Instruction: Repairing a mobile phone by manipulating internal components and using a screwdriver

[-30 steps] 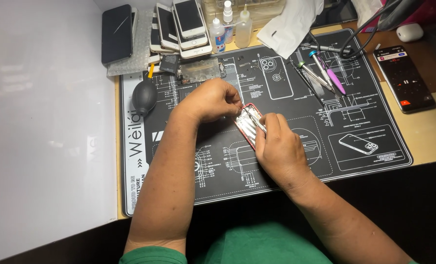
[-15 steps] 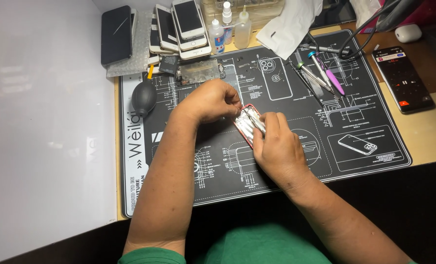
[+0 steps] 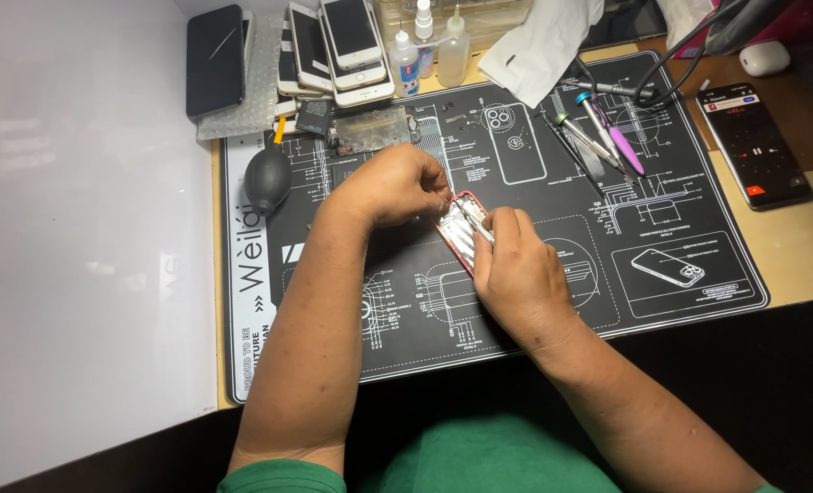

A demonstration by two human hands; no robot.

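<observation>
Bright overhead light, washed-out white glare at left, sharp focus

A single head-worn view looks steeply down from close above onto the black printed rubber work mat (image 3: 516, 301), the person's body at six o'clock

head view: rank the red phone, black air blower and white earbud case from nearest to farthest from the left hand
1. Red phone: touching the left hand, just to its right.
2. Black air blower: on the mat to its left.
3. White earbud case: far off at the top right corner.
</observation>
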